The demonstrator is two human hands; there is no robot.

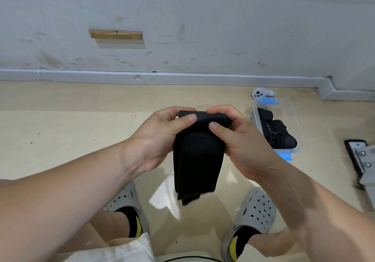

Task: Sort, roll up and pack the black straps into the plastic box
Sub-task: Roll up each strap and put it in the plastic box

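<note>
A wide black strap (197, 160) hangs in the air just left of the box (295, 117). Its top end is curled over into a roll, and the rest drops straight down in folded layers with uneven ends. The left hand (162, 131) and right hand (239, 138) pinch that top end. The box is clear plastic, open-topped, with several rolled straps (278, 133) packed close together inside.
</note>
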